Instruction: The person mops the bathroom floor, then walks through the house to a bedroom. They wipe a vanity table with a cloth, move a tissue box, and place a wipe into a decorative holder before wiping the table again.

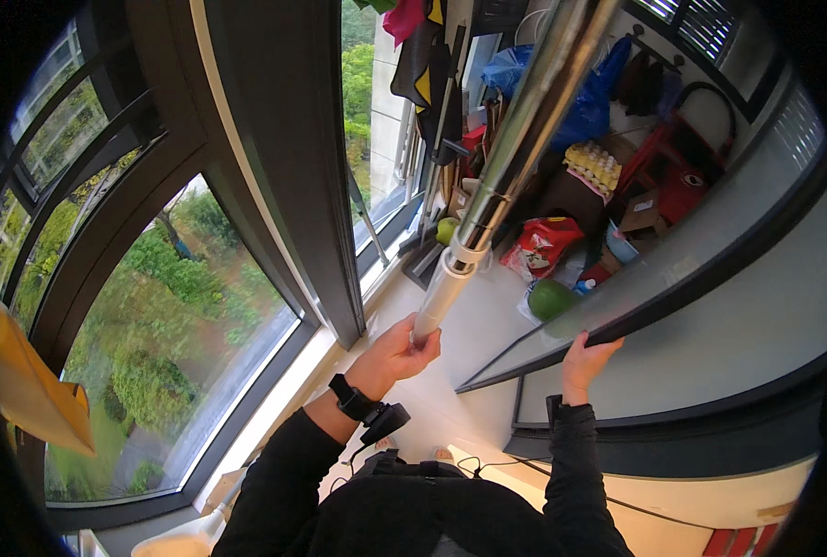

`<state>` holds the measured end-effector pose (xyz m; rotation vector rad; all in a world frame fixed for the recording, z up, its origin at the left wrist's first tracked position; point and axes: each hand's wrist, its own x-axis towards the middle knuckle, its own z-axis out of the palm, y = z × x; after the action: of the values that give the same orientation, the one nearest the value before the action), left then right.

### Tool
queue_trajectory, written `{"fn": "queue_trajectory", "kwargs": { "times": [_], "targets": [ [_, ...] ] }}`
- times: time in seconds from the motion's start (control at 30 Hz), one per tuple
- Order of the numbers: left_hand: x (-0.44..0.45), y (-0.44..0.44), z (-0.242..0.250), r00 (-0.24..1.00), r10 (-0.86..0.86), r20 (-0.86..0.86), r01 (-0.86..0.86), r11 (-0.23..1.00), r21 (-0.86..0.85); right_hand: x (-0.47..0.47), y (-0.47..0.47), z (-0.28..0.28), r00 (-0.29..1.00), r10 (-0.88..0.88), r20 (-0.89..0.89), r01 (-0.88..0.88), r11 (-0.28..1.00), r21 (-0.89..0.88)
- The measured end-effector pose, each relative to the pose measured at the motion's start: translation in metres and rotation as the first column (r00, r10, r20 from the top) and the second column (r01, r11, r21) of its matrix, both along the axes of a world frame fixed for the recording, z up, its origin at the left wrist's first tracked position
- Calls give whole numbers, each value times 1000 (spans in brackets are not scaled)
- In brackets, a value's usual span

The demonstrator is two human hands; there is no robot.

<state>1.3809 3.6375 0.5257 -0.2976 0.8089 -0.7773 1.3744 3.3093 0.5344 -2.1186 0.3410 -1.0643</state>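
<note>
My left hand point(389, 354) grips the white lower sleeve point(445, 292) of a long shiny metal pole point(500, 184). The pole slants up and away to the right, and its far end runs out of the top of the view. A dark band and camera-like device point(375, 411) sit on my left wrist. Over to the right, my right hand point(586, 365) holds the lower dark edge of a frosted glass door point(671, 275) with a black frame. The door stands at an angle across the doorway, beside a second frosted panel point(678, 369).
Beyond the door lie a green melon point(552, 299), a red plastic bag point(544, 244), egg trays point(593, 167), blue bags point(587, 104) and a red cart-like object point(678, 167). Tall windows point(176, 334) line the left. A yellow cloth point(34, 379) hangs there. Cables point(636, 508) run low at right.
</note>
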Motion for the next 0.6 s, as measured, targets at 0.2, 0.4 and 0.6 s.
{"fn": "queue_trajectory", "kwargs": {
  "times": [0.2,0.4,0.6],
  "targets": [
    [31,-25,2,990,-112,91,102,990,99,-16,-42,-1,998,-52,19,51,997,66],
    [80,-46,-15,975,-166,145,147,980,138,-49,-88,-62,992,-130,1,125,960,250],
    [151,-72,-34,966,-230,119,204,960,194,-38,-43,-143,692,340,-637,478,445,757]
  ]
}}
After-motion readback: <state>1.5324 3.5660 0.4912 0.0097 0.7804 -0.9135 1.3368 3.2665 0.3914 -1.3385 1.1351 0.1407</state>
